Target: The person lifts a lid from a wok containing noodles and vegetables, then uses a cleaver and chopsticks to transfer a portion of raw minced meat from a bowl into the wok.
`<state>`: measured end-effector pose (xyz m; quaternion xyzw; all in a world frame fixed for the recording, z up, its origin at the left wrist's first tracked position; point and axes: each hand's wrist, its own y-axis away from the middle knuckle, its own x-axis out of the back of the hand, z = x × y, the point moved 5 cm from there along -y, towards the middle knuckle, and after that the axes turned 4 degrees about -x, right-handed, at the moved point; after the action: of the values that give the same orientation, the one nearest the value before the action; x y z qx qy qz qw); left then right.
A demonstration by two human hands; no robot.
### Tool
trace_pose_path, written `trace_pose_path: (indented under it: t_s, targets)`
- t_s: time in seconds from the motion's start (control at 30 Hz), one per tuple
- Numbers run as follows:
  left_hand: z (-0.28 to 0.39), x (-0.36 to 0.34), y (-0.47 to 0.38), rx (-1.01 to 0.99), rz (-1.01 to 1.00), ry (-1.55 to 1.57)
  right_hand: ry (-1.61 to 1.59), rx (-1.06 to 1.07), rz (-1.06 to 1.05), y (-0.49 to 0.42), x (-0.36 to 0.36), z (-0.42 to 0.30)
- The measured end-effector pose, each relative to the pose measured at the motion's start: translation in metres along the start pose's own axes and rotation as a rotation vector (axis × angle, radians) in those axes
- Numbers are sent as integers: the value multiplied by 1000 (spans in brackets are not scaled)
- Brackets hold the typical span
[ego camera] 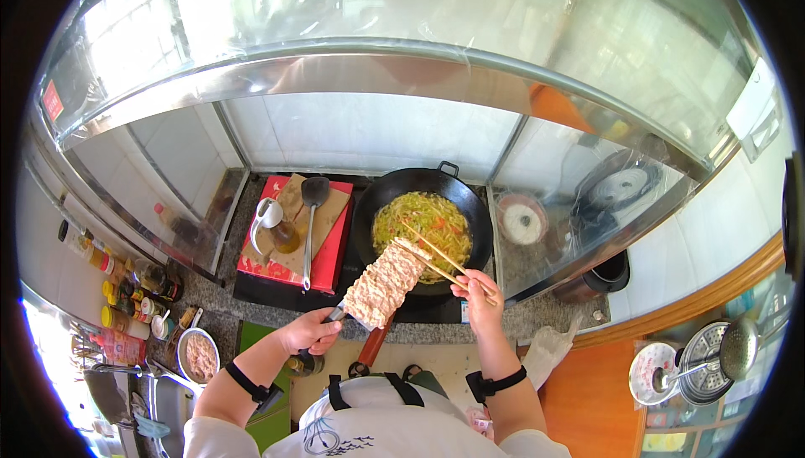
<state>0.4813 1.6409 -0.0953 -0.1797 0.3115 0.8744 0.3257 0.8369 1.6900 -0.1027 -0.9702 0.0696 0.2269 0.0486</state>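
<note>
My left hand (309, 331) grips the dark handle of a broad flat metal blade (360, 326), apparently a cleaver. A thick layer of pale pink minced meat (387, 282) covers most of the blade and hides its edges. In my right hand (481, 298) is a pair of wooden chopsticks (448, 263). One chopstick lies at the meat's far right end, and the other reaches out over the wok. The black wok (422, 183) stands on the stove beyond, holding shredded green and orange vegetables in liquid (424, 216). The blade is above the wok's near left rim.
Left of the wok, a wok spatula (311, 225) and an oil bottle (286, 237) sit on cardboard over a red box (326, 274). Condiment jars (126, 320) and a bowl of minced meat (198, 354) stand farther left. The wok's red-brown handle (376, 345) projects toward me. Glass panels (534, 206) flank the stove.
</note>
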Motion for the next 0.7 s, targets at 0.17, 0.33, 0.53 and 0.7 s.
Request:
trace_pose_path:
  t_s: [0.17,0.33,0.53,0.7]
  targets:
    - [1,-3,-7,-2,15,-17,-62,-35,19,0,1,0]
    - [5,-1,-7,6,56,-66,-96,-31,65,2,7,-2]
    - [7,-3,-11,9,91,-99,-185,-139,163,-1,13,9]
    - [4,-3,-14,35,93,-100,-241,-124,241,-2,16,15]
